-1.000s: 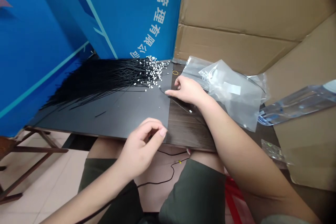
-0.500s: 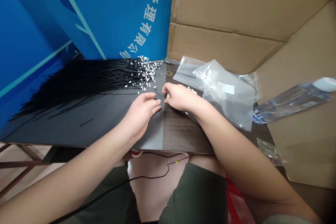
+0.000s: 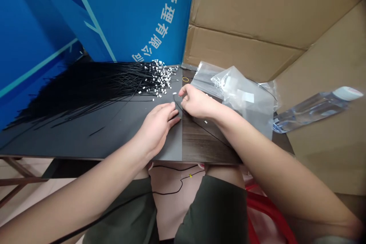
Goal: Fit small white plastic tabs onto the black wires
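Note:
A big fan of thin black wires point(image 3: 91, 85) with small white end connectors point(image 3: 160, 78) lies across the dark table point(image 3: 120, 137). My left hand point(image 3: 157, 127) rests on the table near its middle, fingers together and pressing down on a single black wire point(image 3: 197, 124). Just to its right, my right hand point(image 3: 197, 103) pinches the same wire near a white connector, fingers closed. The wire runs on toward the right under my right forearm.
Clear plastic bags point(image 3: 243, 99) lie right of my hands. A plastic water bottle point(image 3: 314, 108) lies at the far right against cardboard sheets point(image 3: 257, 26). A blue banner point(image 3: 85, 15) stands behind the wires. A yellow rubber band point(image 3: 185, 79) sits near the back edge.
My left hand rose from the table's front edge to meet my right hand at the single wire. The right hand shifted slightly and stays pinched on it.

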`<state>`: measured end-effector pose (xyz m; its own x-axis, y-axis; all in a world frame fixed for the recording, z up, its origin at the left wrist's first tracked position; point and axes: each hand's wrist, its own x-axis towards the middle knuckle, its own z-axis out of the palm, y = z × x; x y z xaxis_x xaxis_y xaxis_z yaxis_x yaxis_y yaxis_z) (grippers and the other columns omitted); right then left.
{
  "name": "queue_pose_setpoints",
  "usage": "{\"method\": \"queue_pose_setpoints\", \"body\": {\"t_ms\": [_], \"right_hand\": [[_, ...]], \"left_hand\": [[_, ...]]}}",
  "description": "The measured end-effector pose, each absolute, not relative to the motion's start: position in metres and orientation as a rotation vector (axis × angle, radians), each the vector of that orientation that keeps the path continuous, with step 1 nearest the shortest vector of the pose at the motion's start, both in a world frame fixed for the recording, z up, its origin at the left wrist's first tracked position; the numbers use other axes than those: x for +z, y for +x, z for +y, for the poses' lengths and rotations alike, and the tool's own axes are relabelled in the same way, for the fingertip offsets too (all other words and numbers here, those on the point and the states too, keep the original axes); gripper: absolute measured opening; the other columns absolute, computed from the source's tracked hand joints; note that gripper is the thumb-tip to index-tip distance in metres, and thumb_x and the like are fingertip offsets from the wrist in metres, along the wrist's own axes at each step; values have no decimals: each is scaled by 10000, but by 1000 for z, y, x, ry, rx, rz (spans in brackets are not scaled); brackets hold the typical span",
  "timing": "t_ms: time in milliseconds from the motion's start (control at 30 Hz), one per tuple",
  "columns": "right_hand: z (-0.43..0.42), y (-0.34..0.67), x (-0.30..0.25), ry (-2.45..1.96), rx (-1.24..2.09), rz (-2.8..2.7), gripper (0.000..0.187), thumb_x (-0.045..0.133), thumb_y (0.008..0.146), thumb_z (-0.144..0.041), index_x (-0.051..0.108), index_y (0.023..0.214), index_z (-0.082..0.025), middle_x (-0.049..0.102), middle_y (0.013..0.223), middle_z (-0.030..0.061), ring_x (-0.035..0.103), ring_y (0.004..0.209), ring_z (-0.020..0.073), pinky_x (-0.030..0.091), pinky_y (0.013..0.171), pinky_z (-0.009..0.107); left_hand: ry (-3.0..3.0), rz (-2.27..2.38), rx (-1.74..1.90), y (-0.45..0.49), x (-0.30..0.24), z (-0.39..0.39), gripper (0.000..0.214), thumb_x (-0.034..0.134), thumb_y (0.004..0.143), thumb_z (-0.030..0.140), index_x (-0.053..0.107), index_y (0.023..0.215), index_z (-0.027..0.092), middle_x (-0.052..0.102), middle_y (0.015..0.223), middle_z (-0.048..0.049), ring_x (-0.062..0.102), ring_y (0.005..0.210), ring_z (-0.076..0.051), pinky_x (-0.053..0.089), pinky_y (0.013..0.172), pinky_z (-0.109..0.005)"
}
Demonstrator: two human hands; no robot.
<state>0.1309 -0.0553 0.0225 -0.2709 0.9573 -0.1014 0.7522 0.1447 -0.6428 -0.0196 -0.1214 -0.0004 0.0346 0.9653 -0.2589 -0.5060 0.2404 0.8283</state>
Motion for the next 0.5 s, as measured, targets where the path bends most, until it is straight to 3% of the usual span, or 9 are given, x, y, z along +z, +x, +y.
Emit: {"method": "queue_pose_setpoints", "body": {"t_ms": [167,267,367,433,500], "right_hand": [[-67,120,25,-1499,1062,-1819,429,567,776,-64,477,1158,-239,671,783,-33,670,728,190,464,624,286],[-66,127,12,-1494,835,-1710,364,552,823,-110,493,1158,-241,674,809,-40,680,770,179,487,702,293],[-63,142,-1,-1739,533,-1716,167,627,901,-298,562,1040,-233,720,910,11,681,866,203,487,789,326],[-64,149,-5,-1912,451,-1880,302,741,863,-475,612,983,-230,753,1022,62,692,951,252,483,795,350],[-65,151,-5,-1983,395,-2045,334,794,842,-504,658,971,-228,772,1093,91,705,1003,282,479,794,360]], "left_hand": [[538,874,1034,-11,3,-105,116,615,958,230,699,958,150,708,916,-85,686,856,-188,572,885,-365],[476,957,1140,-7,4,-102,40,622,916,160,652,889,160,680,888,-71,678,831,-178,576,884,-359],[555,1026,1271,-12,1,-112,104,710,825,129,640,891,170,661,923,-52,682,896,-188,576,885,-361],[669,1028,1279,-20,-2,-123,133,748,787,141,671,893,162,657,948,-48,675,914,-186,570,871,-352],[759,1033,1261,-28,-5,-133,132,786,766,184,692,853,153,657,970,-48,667,911,-177,559,854,-337]]}}
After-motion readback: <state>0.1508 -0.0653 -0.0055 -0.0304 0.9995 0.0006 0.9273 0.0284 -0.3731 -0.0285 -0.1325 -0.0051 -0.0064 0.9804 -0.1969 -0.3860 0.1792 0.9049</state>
